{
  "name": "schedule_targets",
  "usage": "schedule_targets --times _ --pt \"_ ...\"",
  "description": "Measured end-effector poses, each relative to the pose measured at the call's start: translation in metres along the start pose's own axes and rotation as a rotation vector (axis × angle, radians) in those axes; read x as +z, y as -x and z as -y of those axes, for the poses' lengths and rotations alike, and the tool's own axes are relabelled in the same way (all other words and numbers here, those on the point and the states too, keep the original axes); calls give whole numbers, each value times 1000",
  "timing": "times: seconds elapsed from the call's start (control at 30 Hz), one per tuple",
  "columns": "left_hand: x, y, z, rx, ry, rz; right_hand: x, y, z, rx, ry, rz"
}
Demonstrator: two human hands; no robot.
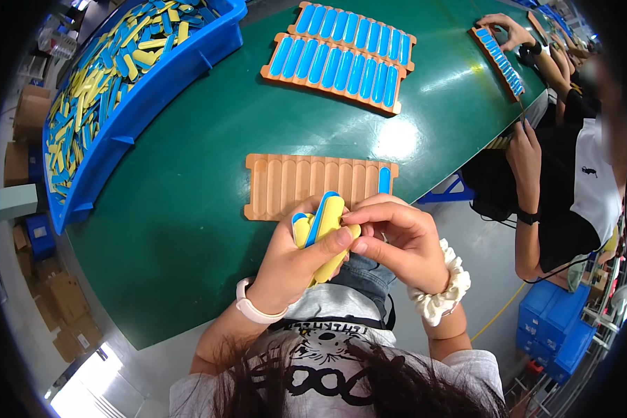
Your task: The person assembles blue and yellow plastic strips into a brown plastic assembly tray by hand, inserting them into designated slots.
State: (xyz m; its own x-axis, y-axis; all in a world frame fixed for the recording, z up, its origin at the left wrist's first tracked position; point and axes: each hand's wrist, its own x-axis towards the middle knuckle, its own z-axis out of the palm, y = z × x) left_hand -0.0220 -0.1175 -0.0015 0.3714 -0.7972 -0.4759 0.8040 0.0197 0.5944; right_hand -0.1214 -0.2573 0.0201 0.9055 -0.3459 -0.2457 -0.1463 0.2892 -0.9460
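My left hand (285, 261) is closed around a small bunch of oblong, round-ended yellow and blue pieces (329, 212), its thumb pressed across them. Thumb and fingers of my right hand (404, 237) pinch at the end of a yellow piece on the bunch's right side. Just beyond both hands lies an orange-brown slotted tray (292, 184) on the green table. Its rightmost slot holds a blue piece (384, 180); the other visible slots hold nothing. My hands cover part of the tray's near edge.
A big blue bin (146, 115) heaped with loose yellow and blue pieces stands at left. Two trays filled with blue pieces (331, 70) lie at the table's far side. On the right, a co-worker's hand (505, 31) touches another filled tray (498, 59).
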Motion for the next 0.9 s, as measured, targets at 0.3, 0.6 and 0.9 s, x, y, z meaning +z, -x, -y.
schedule_targets --times 0.3,0.6,0.9 --pt "-11 -1 3 -103 164 55 -55 -39 23 -17 675 -71" --pt "-14 4 4 -48 208 86 -54 -53 7 -281 975 -33" --pt "-9 6 7 -8 138 95 -13 -2 7 -402 739 -96"
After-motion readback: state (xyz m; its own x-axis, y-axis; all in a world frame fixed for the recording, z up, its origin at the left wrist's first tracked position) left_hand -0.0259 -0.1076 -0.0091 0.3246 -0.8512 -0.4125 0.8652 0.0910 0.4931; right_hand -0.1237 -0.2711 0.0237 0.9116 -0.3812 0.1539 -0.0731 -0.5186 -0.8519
